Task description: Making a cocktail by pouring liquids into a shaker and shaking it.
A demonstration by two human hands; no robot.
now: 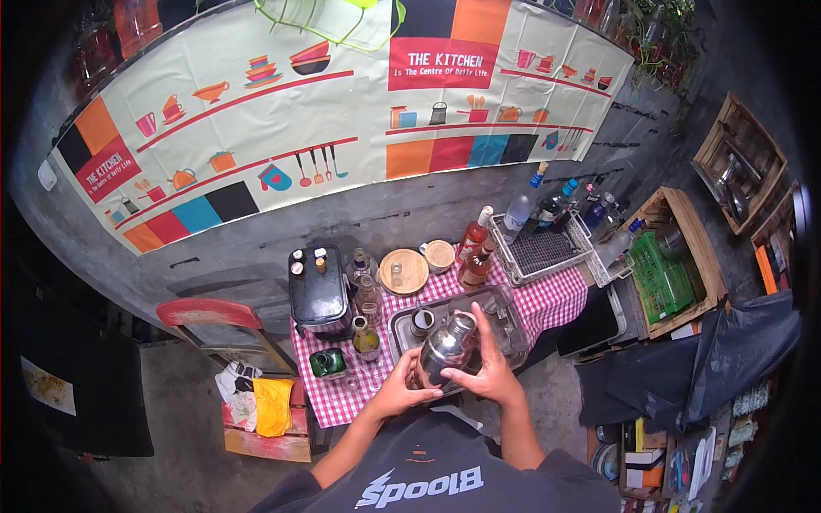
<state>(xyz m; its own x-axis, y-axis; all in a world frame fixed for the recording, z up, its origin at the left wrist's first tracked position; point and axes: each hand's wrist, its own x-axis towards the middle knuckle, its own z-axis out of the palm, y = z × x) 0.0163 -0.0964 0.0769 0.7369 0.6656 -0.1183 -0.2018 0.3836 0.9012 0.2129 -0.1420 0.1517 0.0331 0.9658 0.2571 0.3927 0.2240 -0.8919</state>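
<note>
A shiny metal cocktail shaker is held tilted over the near edge of a grey tray. My left hand grips its lower body from the left. My right hand is at its right side, thumb against the lower body and fingers extended up beside the cap. Behind the shaker, a small metal cup stands on the tray, and clear glasses are at the tray's right. A green glass bottle and an open-necked bottle stand left of the tray.
A red-checked cloth covers the table. Around its back are a black lidded bin, round wooden boards, a pink bottle, a brown bottle and a wire basket with bottles. A chair holding cloths stands at left.
</note>
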